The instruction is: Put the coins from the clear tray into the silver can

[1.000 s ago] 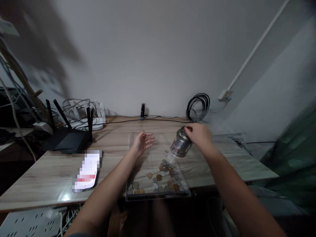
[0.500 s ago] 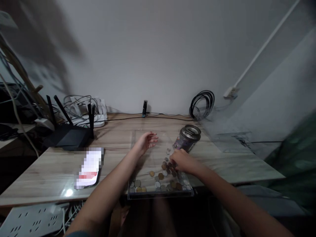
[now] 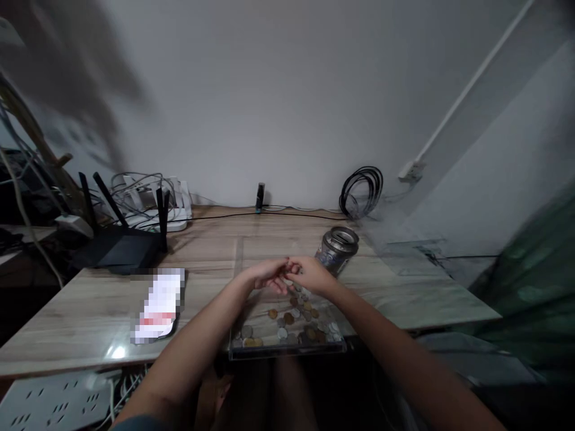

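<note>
My left hand (image 3: 271,275) is palm up over the clear shallow tray (image 3: 287,354), its fingers apart and slightly bent. My right hand (image 3: 311,275) meets it from the right, fingertips closed together over the left palm. What lies between those fingertips is too small and shadowed to make out. Below both hands, several loose coins (image 3: 289,318), silver and brassy, are spread in the tray, thickest along its near edge. Just behind my right hand stands a can-shaped coin bank (image 3: 340,244) with a slot in its lid.
A lit phone (image 3: 159,305) lies on the desk (image 3: 211,239) at left. Behind it are a black router (image 3: 123,248) and a white router (image 3: 175,218) with tangled cables. A small dark bottle (image 3: 260,197) and a coiled black cable (image 3: 363,190) are by the wall. Transparent panels stand at right.
My right hand has left the coins and moved up and left to my left hand. My left hand has come slightly down and right. The coins beneath have shifted a little.
</note>
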`<action>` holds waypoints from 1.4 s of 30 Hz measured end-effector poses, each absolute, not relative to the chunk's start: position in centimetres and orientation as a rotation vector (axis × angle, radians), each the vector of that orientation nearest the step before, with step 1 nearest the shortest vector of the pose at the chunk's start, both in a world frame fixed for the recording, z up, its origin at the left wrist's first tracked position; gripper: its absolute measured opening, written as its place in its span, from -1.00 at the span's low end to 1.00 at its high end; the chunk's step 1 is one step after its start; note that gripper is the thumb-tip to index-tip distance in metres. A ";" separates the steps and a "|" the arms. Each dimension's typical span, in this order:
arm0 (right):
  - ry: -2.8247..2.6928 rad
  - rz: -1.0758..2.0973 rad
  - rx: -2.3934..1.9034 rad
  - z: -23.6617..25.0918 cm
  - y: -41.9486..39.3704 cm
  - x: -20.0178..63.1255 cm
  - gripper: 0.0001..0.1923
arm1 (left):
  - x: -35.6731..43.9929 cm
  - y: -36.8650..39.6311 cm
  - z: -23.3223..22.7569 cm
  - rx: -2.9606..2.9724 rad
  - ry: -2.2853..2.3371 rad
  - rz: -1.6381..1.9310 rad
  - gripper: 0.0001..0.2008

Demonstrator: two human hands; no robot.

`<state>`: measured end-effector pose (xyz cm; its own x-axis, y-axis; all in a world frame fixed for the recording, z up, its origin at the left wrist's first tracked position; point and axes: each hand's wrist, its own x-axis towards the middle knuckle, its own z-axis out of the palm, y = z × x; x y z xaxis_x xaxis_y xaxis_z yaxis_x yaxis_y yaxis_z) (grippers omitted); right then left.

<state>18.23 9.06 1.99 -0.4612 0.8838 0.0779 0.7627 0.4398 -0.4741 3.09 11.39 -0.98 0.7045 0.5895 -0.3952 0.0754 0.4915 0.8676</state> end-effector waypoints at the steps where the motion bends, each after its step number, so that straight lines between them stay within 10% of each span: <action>1: -2.330 0.563 -1.387 2.2 9.3 17.6 -0.88 | 2.9 11.5 -1.0 1.016 0.737 0.352 -0.58; 11: -1.713 -0.314 -1.907 9.3 11.0 27.0 -0.72 | 2.6 12.6 -1.0 0.698 0.721 0.665 -0.78; 16: -1.809 -0.258 -2.202 9.9 12.3 28.0 -0.73 | 2.4 12.5 -0.9 0.616 0.566 0.658 -0.64; 27: -2.502 -0.361 -1.203 2.8 6.9 16.6 -0.74 | 2.3 10.7 0.7 0.716 0.313 0.709 -0.47; 42: -1.972 -0.566 -2.065 9.1 13.0 26.8 -0.71 | 3.0 10.6 -1.3 2.246 0.910 0.242 -0.66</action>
